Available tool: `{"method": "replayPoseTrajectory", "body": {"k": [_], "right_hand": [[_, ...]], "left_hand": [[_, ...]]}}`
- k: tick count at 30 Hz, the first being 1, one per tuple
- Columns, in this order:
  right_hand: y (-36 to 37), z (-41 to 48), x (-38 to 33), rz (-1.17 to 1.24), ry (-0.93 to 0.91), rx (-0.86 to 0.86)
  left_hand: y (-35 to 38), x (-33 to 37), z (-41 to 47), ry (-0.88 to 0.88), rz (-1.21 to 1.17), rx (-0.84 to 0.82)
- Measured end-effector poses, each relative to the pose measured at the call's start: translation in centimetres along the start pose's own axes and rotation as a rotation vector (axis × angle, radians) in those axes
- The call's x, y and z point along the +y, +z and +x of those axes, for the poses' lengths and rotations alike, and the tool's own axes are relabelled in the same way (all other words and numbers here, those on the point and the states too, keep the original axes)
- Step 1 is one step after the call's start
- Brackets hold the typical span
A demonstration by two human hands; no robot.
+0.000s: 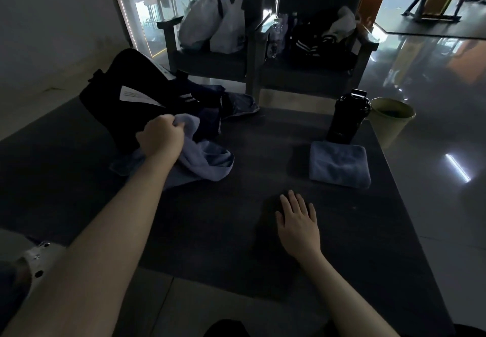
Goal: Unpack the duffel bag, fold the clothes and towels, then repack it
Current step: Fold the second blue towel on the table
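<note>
1. Leftward of the curled fingers, the black duffel bag [115, 99] stands slumped on the dark table [210, 231], its mouth turned toward the hand. Whether anything remains inside cannot be told.
2. Left hand [160, 138]: fingers and thumb are curled tight round a bunched corner of the loose blue-grey towel [207, 163], just at the bag's opening.
3. Loose towel: it spills from the grip down to the tabletop, crumpled, running under the wrist and out to its right. It is not yet folded.
4. Beyond the knuckles, dark clothes [210, 110] and a denim garment [242, 105] lie heaped beside the bag, unfolded.
5. Right hand [298, 221]: fingers are straight and slightly spread, palm flat on the table, holding nothing, well apart from the gripped towel.
6. Ahead and right of those fingertips, a folded towel [339, 165] lies square, with a black bottle [347, 118] standing just behind it.
7. Progress, as judged: unpacking appears largely done and one towel is folded. The gripped towel and the clothes heap remain to be folded, and repacking has not begun.
</note>
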State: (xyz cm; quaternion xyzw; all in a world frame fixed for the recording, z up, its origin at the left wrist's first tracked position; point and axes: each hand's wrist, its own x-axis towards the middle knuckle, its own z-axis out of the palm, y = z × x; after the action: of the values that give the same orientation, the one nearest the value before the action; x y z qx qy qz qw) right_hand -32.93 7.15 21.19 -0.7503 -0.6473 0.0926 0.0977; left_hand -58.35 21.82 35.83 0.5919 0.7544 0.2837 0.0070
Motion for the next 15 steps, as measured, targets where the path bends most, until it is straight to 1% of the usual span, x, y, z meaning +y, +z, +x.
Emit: {"method": "replayPoseTrajectory", "body": {"k": [3, 5, 7, 10, 12, 13, 15], "right_hand": [[-0.2, -0.1, -0.1, -0.003, 0.003, -0.026], [-0.4, 0.0, -0.1, 0.009, 0.006, -0.079], [-1.0, 0.3, -0.2, 0.095, -0.001, -0.087], [-3.0, 0.6, -1.6, 0.424, -0.003, -0.051], [-4.4, 1.3, -3.5, 0.705, 0.004, -0.065], [-5.0, 1.6, -4.5, 0.824, -0.025, -0.042], [-5.7, 2.3, -6.1, 0.992, -0.147, 0.026]], "left_hand": [[-2.3, 2.7, 0.9, 0.085, -0.22, -0.004], [-3.4, 4.4, 0.8, 0.106, -0.356, -0.057], [-3.9, 6.0, 0.3, 0.107, -0.469, -0.139], [-4.2, 7.7, -1.4, 0.079, -0.733, -0.323], [-4.4, 8.6, -2.8, 0.069, -0.832, -0.43], [-4.4, 9.0, -3.4, 0.061, -0.877, -0.479], [-4.4, 9.5, -4.6, 0.014, -1.009, -0.584]]}}
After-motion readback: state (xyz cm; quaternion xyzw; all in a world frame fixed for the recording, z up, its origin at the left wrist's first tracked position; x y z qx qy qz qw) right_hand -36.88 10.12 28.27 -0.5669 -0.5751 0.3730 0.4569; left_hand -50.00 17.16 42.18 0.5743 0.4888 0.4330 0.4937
